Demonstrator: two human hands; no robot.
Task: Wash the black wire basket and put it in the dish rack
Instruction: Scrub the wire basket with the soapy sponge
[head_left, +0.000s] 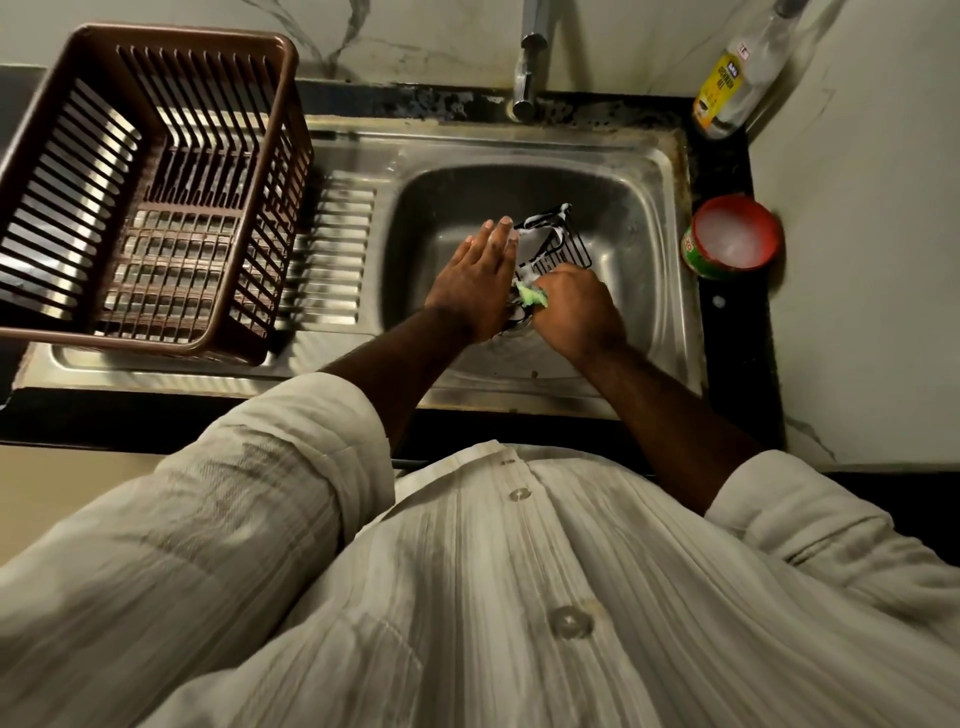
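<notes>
The black wire basket (563, 244), streaked with white foam, stands tilted in the steel sink basin (631, 208). My left hand (475, 283) lies against the basket's left side with its fingers straight. My right hand (576, 312) grips a green scrub sponge (532, 296) and holds it against the basket's near edge. Part of the basket is hidden behind both hands. The brown plastic dish rack (156, 197) stands on the drainboard to the left with nothing in it.
A steel tap (527, 78) hangs over the back of the sink. At the back right corner leans a bottle of yellow dishwash gel (727, 88). A red tub of white soap (732, 239) sits on the black counter to the right of the basin.
</notes>
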